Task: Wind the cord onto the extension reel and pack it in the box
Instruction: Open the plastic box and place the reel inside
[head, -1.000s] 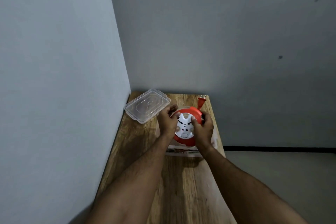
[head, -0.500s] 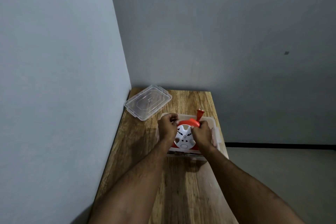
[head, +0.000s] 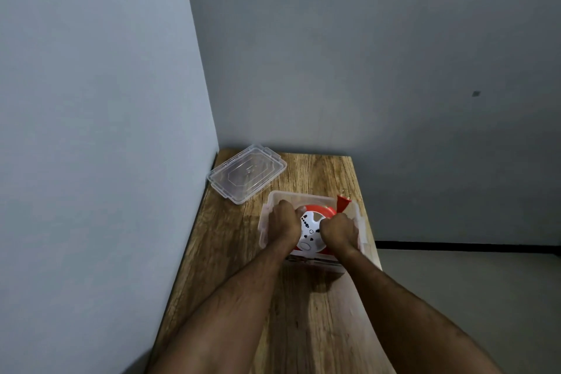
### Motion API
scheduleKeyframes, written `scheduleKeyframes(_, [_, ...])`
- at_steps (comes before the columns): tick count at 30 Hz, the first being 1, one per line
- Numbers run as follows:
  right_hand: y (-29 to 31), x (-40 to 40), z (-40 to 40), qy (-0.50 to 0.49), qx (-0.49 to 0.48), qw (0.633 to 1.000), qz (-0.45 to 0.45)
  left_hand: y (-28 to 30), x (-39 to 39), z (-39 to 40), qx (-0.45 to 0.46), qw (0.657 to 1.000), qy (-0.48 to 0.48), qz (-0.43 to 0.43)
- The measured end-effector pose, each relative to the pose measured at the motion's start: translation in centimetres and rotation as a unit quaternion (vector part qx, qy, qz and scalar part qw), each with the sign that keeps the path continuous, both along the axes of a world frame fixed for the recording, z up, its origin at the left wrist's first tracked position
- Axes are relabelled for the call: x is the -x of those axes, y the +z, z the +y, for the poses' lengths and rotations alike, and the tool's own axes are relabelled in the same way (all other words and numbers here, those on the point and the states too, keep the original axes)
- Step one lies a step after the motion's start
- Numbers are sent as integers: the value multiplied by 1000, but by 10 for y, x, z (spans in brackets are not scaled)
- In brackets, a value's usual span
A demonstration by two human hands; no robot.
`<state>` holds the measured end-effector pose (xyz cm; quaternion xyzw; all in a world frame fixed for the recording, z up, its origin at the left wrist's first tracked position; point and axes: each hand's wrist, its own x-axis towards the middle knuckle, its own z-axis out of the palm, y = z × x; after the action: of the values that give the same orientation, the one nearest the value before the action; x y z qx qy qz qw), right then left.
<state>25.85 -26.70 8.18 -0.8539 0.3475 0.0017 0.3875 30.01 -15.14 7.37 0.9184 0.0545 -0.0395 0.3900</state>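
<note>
Both hands, the left hand (head: 283, 223) and right hand (head: 339, 229), clench the round red-and-white extension reel (head: 311, 229) inside the clear plastic box (head: 274, 199) on the wooden worktop (head: 303, 313); best lower it level, tucking the red plug (head: 343, 202) at two o'clock below the rim.

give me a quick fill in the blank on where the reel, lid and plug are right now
1. The reel sits inside the clear ____, with the left hand and the right hand on either side of it.
2. The lid lies on the table, to the ____ of the box.
3. The plug is coloured ____.

Missing words: box; far left; red
</note>
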Motion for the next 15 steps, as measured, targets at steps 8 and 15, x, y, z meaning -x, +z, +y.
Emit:
scheduleKeyframes(8, [11,8,1,125,113,982,88,1,-5,6,22,994,-30,-102])
scheduleKeyframes(15, [4,10,1,170,143,972,80,3,1,8,-47,984,-22,-169])
